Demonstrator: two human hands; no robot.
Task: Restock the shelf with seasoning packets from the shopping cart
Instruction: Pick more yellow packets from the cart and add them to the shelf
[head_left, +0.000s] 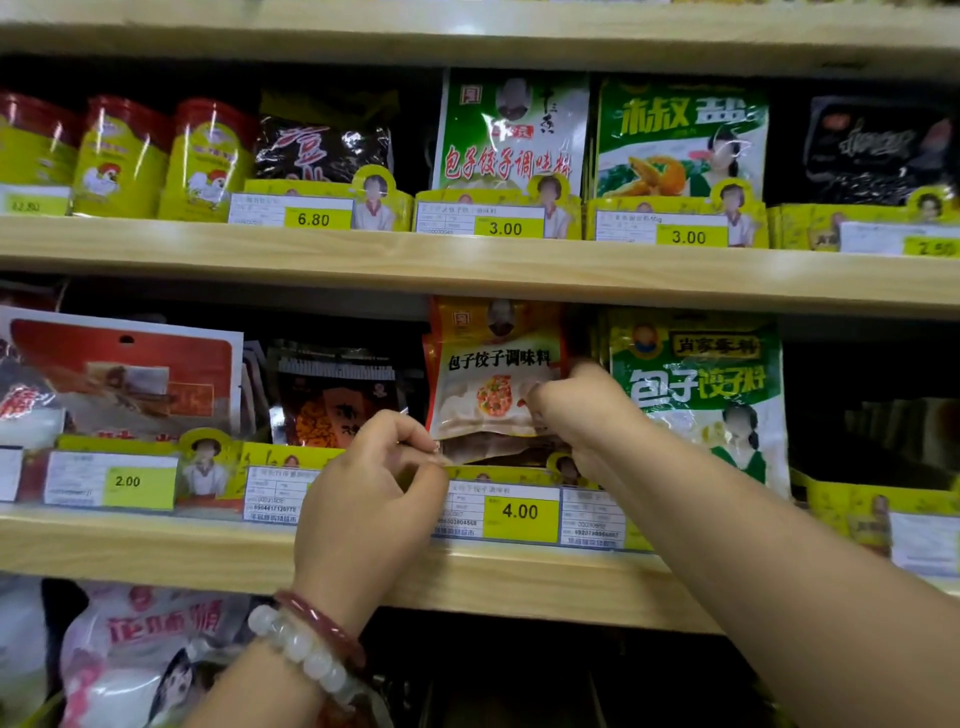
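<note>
An orange seasoning packet with a dumpling picture stands upright in a yellow display tray on the middle shelf, above the 4.00 price tag. My right hand grips the packet's right edge, fingers curled behind it. My left hand, with two bracelets on the wrist, pinches the packet's lower left corner at the tray's front lip. The shopping cart is out of view.
A green dumpling-seasoning packet stands just right of my right hand. Dark red packets and a large red pack fill the left. The upper shelf holds yellow tins and more packets. A dark gap lies at far right.
</note>
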